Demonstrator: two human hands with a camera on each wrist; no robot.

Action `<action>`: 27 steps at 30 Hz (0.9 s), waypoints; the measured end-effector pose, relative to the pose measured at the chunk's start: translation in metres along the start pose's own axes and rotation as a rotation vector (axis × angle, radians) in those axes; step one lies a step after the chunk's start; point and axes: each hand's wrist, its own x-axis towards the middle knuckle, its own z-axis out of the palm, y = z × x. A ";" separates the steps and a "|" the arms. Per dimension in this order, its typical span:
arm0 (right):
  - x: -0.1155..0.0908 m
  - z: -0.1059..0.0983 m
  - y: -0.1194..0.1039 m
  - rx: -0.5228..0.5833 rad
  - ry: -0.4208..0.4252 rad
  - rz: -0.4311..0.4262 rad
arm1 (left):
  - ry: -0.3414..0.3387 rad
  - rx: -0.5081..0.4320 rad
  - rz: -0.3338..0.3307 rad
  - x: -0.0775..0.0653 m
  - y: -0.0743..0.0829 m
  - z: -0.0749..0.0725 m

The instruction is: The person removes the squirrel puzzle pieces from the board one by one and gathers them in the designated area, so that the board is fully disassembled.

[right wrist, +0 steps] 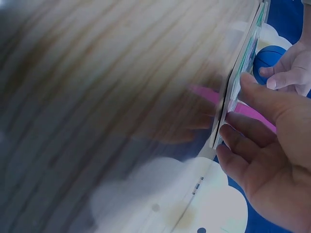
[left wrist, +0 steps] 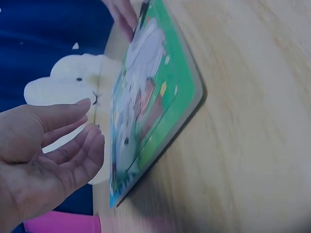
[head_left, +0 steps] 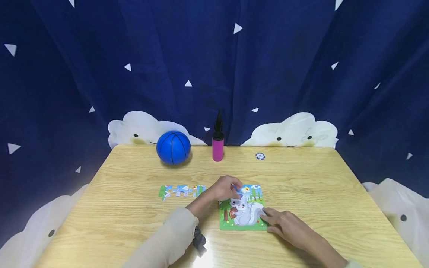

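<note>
A square jigsaw puzzle (head_left: 246, 214) of a grey squirrel with an acorn lies flat on the table in front of me. My left hand (head_left: 225, 188) hovers over its upper left part. In the left wrist view, the left thumb and fingers (left wrist: 95, 150) are loosely bent with a gap between them, and no piece shows there. At the puzzle's lower right edge, my right hand (head_left: 289, 225) touches the board with thumb and fingertips. The right wrist view shows its loosely bent fingers (right wrist: 235, 160) along that edge. Several loose puzzle pieces (head_left: 182, 190) lie left of the board.
Toward the back of the wooden table (head_left: 127, 208) sit a blue ball (head_left: 173, 147) and a pink pump (head_left: 218, 149) with a black nozzle. A round chip (head_left: 260, 156) lies to their right. Behind hangs a dark blue curtain (head_left: 285, 67) with white triangles and clouds.
</note>
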 end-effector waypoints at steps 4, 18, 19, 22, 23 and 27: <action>-0.001 0.002 -0.001 -0.023 0.026 -0.015 | -0.017 0.022 0.011 0.003 0.003 0.010; 0.003 0.000 -0.004 -0.081 0.019 0.000 | -0.068 0.164 0.005 0.003 0.009 0.034; 0.003 0.000 -0.004 -0.082 0.020 0.003 | -0.069 0.176 0.006 0.003 0.010 0.035; 0.003 0.001 -0.005 -0.080 0.025 0.004 | -0.063 0.197 0.002 0.003 0.012 0.038; 0.003 0.001 -0.005 -0.078 0.027 0.003 | -0.056 0.203 0.001 0.003 0.012 0.038; 0.003 0.002 -0.005 -0.077 0.035 0.006 | -0.045 0.213 -0.015 0.003 0.014 0.041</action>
